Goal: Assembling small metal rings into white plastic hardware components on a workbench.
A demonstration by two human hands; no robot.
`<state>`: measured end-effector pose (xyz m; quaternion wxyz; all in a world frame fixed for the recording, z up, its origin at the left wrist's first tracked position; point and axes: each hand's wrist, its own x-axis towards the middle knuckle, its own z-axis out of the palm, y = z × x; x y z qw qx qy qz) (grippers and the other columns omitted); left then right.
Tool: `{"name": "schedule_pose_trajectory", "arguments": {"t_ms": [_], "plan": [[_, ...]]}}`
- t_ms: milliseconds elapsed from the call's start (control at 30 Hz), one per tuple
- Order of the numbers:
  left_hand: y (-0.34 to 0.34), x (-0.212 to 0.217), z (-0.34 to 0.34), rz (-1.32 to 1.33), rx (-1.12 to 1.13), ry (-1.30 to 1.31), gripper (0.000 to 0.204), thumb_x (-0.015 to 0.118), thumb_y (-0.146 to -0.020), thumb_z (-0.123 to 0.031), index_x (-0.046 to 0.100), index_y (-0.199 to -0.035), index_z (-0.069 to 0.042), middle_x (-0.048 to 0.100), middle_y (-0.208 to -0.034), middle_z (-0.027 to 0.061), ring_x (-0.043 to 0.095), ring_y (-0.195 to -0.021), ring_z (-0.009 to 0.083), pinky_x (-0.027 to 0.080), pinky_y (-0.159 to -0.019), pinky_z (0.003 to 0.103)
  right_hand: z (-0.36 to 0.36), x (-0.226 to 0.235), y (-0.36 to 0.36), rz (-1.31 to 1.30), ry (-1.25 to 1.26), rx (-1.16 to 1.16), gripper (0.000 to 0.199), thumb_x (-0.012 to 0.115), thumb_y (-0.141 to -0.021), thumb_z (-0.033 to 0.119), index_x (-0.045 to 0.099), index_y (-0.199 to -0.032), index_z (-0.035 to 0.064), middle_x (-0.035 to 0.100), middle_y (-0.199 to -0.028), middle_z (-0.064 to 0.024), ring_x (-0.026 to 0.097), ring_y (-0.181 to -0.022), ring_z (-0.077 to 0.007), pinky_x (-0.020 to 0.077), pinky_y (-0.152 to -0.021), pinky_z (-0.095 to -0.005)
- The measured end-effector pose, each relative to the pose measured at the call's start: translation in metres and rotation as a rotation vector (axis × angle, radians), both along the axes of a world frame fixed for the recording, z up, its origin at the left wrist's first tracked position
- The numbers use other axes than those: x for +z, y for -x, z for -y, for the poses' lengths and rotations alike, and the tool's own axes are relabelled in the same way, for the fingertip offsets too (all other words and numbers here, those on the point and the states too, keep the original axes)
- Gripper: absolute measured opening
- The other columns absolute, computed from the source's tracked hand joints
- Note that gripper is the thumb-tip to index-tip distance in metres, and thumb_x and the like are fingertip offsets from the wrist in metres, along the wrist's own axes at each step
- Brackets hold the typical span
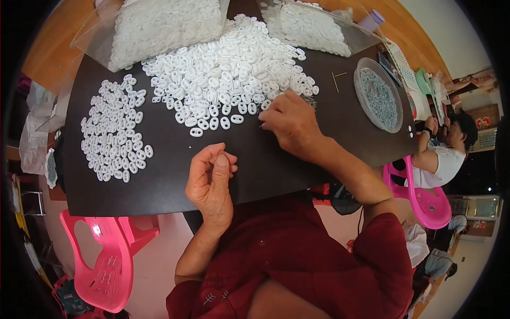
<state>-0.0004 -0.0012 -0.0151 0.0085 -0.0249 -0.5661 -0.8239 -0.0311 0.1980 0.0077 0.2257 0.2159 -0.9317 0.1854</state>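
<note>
My left hand [212, 183] is held over the table's near edge with its fingers curled and the thumb against them; what they grip, if anything, is hidden. My right hand [292, 127] is closed in a pinch at the near right side of a big heap of white oval plastic pieces [228, 69], each with two holes. A tiny dark bit shows at its fingertips, too small to name. Partly behind this hand lies a little pile of thin dark metal pieces [309, 101]. A second, smaller group of white oval pieces [114, 133] spreads over the left of the dark table [164, 186].
Two clear bins [95, 45] [366, 40] of white pieces lean at the back. At right stands a round clear tub [401, 114] of small grey metal pieces, near thin brass-coloured pins [335, 82]. A pink chair [109, 266] is at left. Another person [441, 154] sits at right.
</note>
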Motion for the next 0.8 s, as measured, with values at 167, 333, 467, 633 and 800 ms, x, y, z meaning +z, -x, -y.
{"name": "schedule_pose_trajectory", "arguments": {"t_ms": [167,333,467,633,800], "plan": [[-0.001,-0.001,0.0,-0.006,0.004,-0.002,0.019,0.057,-0.09,-0.01,0.057,-0.105,0.002,0.063,-0.082,0.0084,0.055,-0.065,0.0093,0.043,-0.059,0.02,0.004,-0.007,-0.002,0.0,-0.114,0.036,0.012,0.062,-0.067,-0.001,0.058,-0.077,0.0049,0.051,-0.077,-0.0082,0.05,-0.074,-0.0262,0.0426,-0.063,-0.0347],[0.001,0.0,0.002,-0.017,-0.05,0.024,0.02,0.056,-0.091,-0.01,0.056,-0.107,0.002,0.062,-0.084,0.0065,0.054,-0.068,0.0077,0.044,-0.061,0.019,0.006,-0.007,-0.004,-0.04,-0.158,0.056,0.012,0.062,-0.069,0.0,0.056,-0.078,0.0036,0.051,-0.08,-0.0094,0.05,-0.079,-0.0272,0.0429,-0.067,-0.0351],[0.008,0.01,0.01,-0.065,-0.197,0.324,0.019,0.057,-0.089,-0.006,0.057,-0.107,0.002,0.062,-0.083,0.0073,0.055,-0.069,0.0114,0.046,-0.063,0.024,0.004,-0.009,-0.007,-0.096,-0.097,0.033,0.013,0.063,-0.071,-0.001,0.055,-0.081,0.0034,0.051,-0.079,-0.0095,0.051,-0.077,-0.0283,0.0437,-0.068,-0.0354],[0.027,0.031,0.019,-0.682,-0.176,0.935,0.029,0.063,-0.077,0.0,0.058,-0.105,0.003,0.061,-0.094,0.0148,0.057,-0.08,0.0269,0.047,-0.071,0.035,-0.002,-0.004,-0.008,-0.106,0.025,-0.001,0.016,0.064,-0.071,-0.004,0.054,-0.082,0.0034,0.053,-0.077,-0.0091,0.051,-0.071,-0.0288,0.0429,-0.062,-0.0364],[0.042,0.035,0.001,-1.037,-0.218,1.136,0.044,0.068,-0.071,-0.008,0.055,-0.11,0.006,0.055,-0.115,0.0223,0.051,-0.107,0.0373,0.042,-0.087,0.045,0.002,-0.003,-0.008,-0.116,0.127,-0.024,0.019,0.063,-0.07,-0.007,0.053,-0.081,0.0038,0.053,-0.075,-0.0092,0.051,-0.068,-0.0288,0.0416,-0.058,-0.0374]]}}
